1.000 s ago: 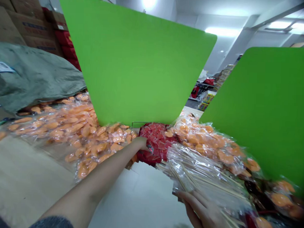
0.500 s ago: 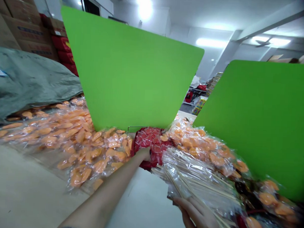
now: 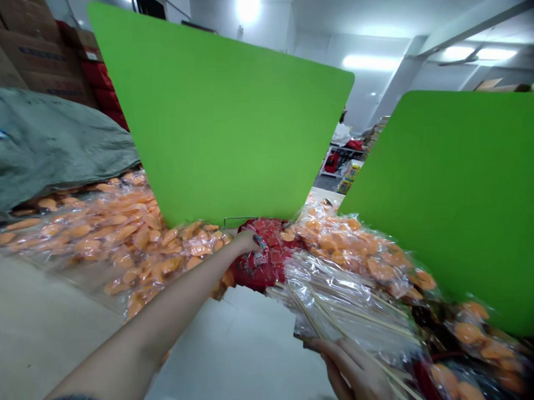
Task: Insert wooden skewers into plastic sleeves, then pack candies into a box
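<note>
My left hand [image 3: 247, 242] reaches over a red bag [image 3: 247, 278] filled with small red packets [image 3: 274, 242]. At its fingertips is a small packet [image 3: 260, 252] with a dark and white pattern, and the fingers look closed on it. Close to me on the right, my right hand [image 3: 359, 375] is curled around a clear plastic sleeve with thin wooden sticks [image 3: 318, 318]. More sleeved sticks [image 3: 355, 296] lie in a pile just beyond and beside it. The undersides of the right fingers are partly hidden.
Orange pieces in clear wrappers are heaped left [image 3: 130, 224] and right [image 3: 353, 241] of the red bag. Two green panels [image 3: 234, 123] [image 3: 464, 201] stand behind. A grey-green sack [image 3: 54, 146] lies far left, below cartons [image 3: 40, 52]. A white surface [image 3: 231, 350] lies in front.
My left hand has moved up and left within the red bag, and the patterned packet now shows at its fingers. My right hand stays on the sleeved sticks. The view has shifted slightly.
</note>
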`<state>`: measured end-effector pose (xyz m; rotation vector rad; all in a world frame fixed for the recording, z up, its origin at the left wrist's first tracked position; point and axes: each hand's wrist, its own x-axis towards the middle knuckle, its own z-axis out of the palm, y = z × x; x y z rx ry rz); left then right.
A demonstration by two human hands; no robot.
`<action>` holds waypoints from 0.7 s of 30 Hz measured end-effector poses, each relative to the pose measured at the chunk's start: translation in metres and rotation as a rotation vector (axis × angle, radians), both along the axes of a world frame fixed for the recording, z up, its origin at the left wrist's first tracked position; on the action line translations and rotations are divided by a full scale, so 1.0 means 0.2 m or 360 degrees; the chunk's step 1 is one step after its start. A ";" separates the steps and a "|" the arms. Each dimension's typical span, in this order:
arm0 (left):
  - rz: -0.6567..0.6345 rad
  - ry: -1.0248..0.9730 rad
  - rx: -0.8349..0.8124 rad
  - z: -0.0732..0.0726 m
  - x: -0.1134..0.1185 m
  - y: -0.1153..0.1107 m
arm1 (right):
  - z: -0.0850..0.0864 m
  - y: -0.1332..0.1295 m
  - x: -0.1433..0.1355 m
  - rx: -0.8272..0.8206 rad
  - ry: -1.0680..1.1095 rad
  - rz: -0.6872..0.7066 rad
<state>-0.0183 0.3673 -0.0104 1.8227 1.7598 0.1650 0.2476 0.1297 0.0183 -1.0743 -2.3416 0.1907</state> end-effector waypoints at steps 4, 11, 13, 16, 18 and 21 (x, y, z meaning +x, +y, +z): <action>-0.0058 0.0011 -0.0010 -0.02 0.00 -0.04 | -0.02 -0.01 0.00 0.0088 0.0034 0.0018; -0.0031 -0.0047 0.0281 -0.04 -0.04 -0.08 | 0.02 -0.05 0.01 0.0216 0.0068 -0.0048; -0.0072 -0.0103 0.0359 -0.03 -0.04 -0.09 | 0.02 -0.06 0.01 0.0230 0.0058 -0.0078; -0.0175 -0.0208 0.0421 -0.04 -0.01 -0.12 | 0.02 -0.08 0.03 0.0268 0.0063 -0.0100; -0.0192 -0.0296 0.0421 -0.05 0.03 -0.15 | 0.00 -0.08 0.04 0.0287 0.0076 -0.0102; -0.0052 -0.0488 0.0464 -0.04 0.10 -0.16 | -0.01 -0.10 0.07 0.0317 0.0058 -0.0118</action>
